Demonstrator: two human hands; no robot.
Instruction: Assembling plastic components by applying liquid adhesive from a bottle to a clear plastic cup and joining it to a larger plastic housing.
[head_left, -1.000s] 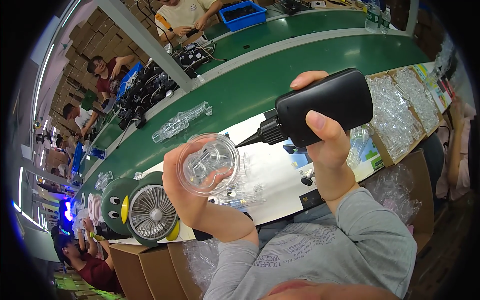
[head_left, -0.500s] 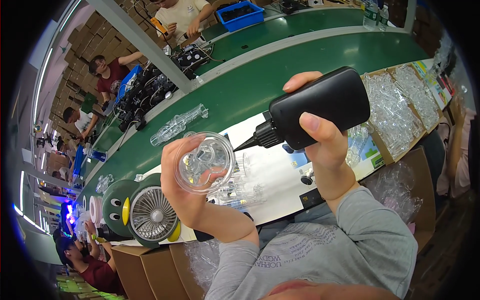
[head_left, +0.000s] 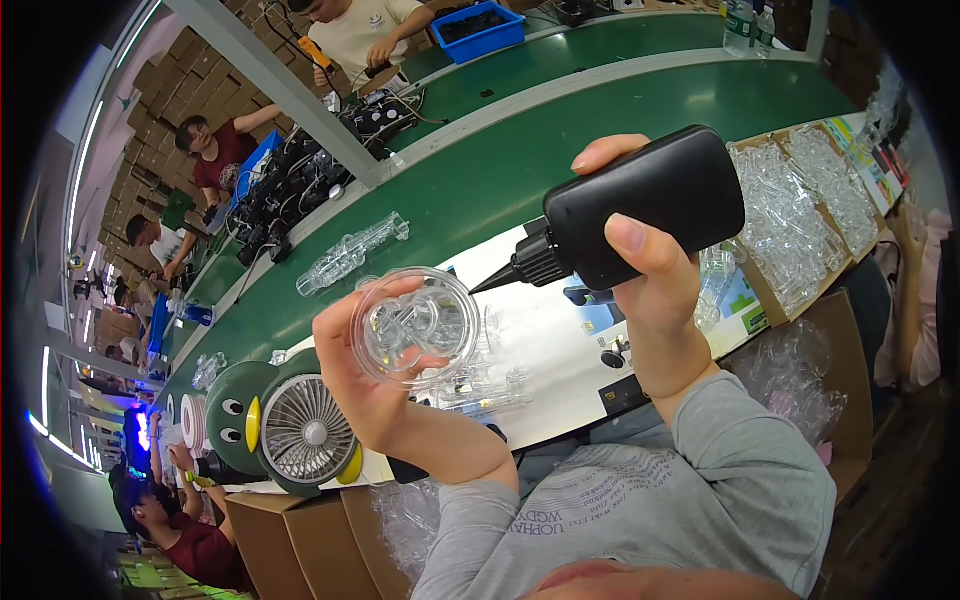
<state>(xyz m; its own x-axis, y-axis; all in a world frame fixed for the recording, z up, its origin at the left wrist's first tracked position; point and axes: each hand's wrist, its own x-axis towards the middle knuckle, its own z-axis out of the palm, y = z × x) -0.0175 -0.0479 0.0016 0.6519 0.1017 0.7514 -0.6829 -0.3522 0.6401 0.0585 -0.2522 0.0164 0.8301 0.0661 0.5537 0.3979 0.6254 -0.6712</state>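
My left hand is closed around a clear plastic part with a round, cup-like rim, its open end turned up. In my right hand is a black squeeze bottle, tilted so its pointed nozzle aims left. The nozzle tip is at the right side of the round rim; whether it touches cannot be told. Beyond my left hand a clear plastic tube-shaped part lies on the green table. More clear parts lie on the white sheet below the nozzle.
A green penguin-shaped fan stands left of my left arm. Cardboard trays of clear plastic parts are at the right. A grey post rises at the far left. Across the green table, co-workers sit near a blue bin.
The clear part has turned slightly in my left hand, which shifted a little left. The bottle moved slightly right, its nozzle still beside the rim.
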